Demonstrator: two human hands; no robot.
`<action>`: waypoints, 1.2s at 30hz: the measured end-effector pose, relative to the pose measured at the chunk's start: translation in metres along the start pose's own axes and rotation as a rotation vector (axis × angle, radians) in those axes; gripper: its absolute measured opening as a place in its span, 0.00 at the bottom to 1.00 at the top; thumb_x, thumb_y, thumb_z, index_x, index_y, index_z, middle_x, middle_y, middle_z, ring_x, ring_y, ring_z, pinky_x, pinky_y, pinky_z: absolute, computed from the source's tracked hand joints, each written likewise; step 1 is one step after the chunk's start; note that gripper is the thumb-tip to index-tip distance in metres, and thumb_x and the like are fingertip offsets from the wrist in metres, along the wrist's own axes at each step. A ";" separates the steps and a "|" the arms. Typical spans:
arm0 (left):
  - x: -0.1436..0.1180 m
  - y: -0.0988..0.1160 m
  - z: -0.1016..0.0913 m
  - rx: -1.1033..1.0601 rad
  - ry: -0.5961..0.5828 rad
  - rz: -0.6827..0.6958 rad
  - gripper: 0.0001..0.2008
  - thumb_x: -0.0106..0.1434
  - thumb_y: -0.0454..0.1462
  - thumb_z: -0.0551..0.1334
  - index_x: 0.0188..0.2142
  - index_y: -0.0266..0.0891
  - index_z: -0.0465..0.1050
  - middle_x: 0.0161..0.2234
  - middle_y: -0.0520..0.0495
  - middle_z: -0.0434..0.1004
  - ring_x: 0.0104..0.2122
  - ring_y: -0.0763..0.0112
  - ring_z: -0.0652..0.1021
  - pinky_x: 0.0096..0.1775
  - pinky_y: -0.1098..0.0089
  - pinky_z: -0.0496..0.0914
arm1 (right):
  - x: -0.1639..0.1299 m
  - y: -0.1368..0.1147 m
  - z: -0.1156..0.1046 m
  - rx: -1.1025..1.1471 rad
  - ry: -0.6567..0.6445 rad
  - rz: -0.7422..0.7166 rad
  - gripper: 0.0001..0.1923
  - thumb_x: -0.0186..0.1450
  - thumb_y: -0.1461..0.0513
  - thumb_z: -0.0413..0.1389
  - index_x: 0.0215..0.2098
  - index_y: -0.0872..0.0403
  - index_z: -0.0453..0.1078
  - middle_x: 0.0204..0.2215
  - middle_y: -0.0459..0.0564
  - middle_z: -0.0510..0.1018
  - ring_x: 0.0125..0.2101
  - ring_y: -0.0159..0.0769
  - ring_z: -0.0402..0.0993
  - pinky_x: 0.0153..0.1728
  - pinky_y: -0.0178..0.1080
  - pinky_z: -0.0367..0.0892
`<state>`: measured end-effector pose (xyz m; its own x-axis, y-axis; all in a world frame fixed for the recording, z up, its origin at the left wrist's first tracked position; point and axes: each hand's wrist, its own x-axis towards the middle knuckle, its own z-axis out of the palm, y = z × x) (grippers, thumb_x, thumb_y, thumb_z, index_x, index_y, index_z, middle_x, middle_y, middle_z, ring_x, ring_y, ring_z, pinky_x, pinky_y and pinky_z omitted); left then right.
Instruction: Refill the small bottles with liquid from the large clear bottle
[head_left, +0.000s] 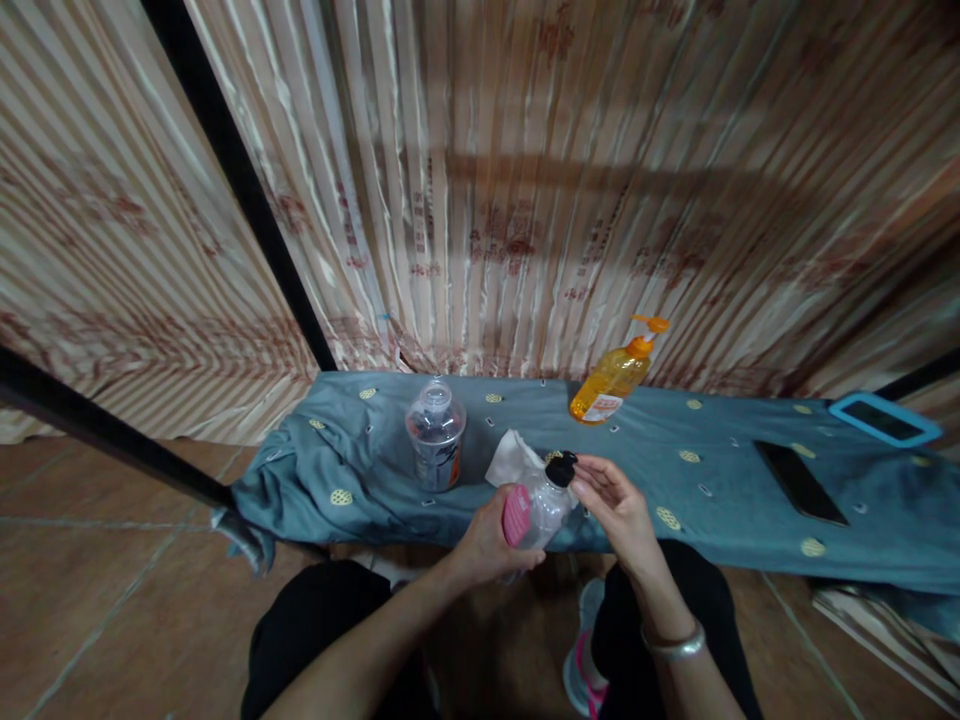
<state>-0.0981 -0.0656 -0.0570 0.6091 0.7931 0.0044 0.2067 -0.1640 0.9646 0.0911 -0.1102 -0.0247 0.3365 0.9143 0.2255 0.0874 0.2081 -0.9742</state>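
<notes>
gripping a small clear bottle [541,510] around its lower body with the left hand [487,545], fingers wrapped close over a pink label, bottle tilted with its neck up and to the right. pinching the black cap [562,468] at the top with the right hand [611,500], fingertips [581,478] closed narrow on it, silver bracelet [675,643] on that wrist. held just off the near edge of a low bench draped in a blue cloth [720,470], above the knees. just beyond the grip, touching or nearly touching the bottle's far side, a crumpled white tissue [511,458]. further left of the grip, a clear jar [435,435] with a lid, standing upright on the cloth. beyond and to the right of the grip, an orange pump bottle [611,380] leaning against the striped curtain [525,180]. well apart to the right, a dark phone [800,482] lying flat, and past it a blue-framed tablet [885,418]. cannot tell whether the cap is tight or loose, nor how full the bottle is. likely risks: with the bottle tilted and held over the lap, a loose cap could let liquid run onto clothes or cloth; a squeeze from the left hand on thin plastic could push contents out at the neck; a small cap pinched only at the fingertips could slip and drop to the tiled floor [112,600].
</notes>
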 end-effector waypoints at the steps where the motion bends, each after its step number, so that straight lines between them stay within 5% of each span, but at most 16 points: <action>1: 0.000 0.000 0.000 -0.002 -0.001 -0.003 0.36 0.42 0.39 0.73 0.50 0.38 0.63 0.43 0.48 0.75 0.41 0.61 0.75 0.45 0.63 0.69 | -0.001 -0.001 0.000 0.001 -0.001 -0.001 0.16 0.61 0.56 0.62 0.45 0.53 0.70 0.46 0.50 0.77 0.47 0.43 0.74 0.51 0.55 0.66; 14: -0.001 0.002 -0.003 0.008 -0.006 -0.010 0.35 0.42 0.38 0.72 0.50 0.37 0.62 0.44 0.46 0.75 0.42 0.60 0.75 0.46 0.63 0.69 | -0.005 -0.001 0.009 -0.007 0.009 0.008 0.15 0.62 0.55 0.62 0.42 0.54 0.71 0.41 0.49 0.79 0.42 0.40 0.76 0.47 0.51 0.70; 24: -0.002 0.000 -0.003 0.007 -0.033 0.029 0.35 0.43 0.40 0.72 0.50 0.36 0.63 0.45 0.44 0.74 0.43 0.59 0.74 0.48 0.62 0.69 | 0.000 -0.022 0.018 -0.010 -0.110 0.026 0.17 0.62 0.54 0.61 0.45 0.54 0.72 0.44 0.51 0.79 0.46 0.42 0.75 0.50 0.53 0.67; 29: -0.002 0.001 -0.004 0.040 -0.031 0.002 0.34 0.43 0.37 0.72 0.50 0.36 0.64 0.44 0.46 0.75 0.42 0.60 0.75 0.47 0.62 0.69 | 0.006 -0.017 -0.002 0.005 -0.023 0.011 0.18 0.65 0.52 0.57 0.47 0.54 0.71 0.47 0.52 0.78 0.49 0.43 0.74 0.54 0.56 0.64; 36: 0.003 0.001 -0.010 0.079 0.053 -0.022 0.38 0.42 0.42 0.73 0.52 0.39 0.63 0.48 0.45 0.74 0.47 0.58 0.75 0.51 0.60 0.69 | 0.033 0.042 -0.051 -0.387 0.108 0.086 0.14 0.65 0.55 0.58 0.44 0.55 0.71 0.42 0.49 0.78 0.40 0.39 0.76 0.44 0.50 0.71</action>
<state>-0.1038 -0.0578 -0.0530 0.5624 0.8269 -0.0006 0.2808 -0.1903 0.9407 0.1540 -0.0893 -0.0573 0.4526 0.8766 0.1632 0.3940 -0.0324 -0.9185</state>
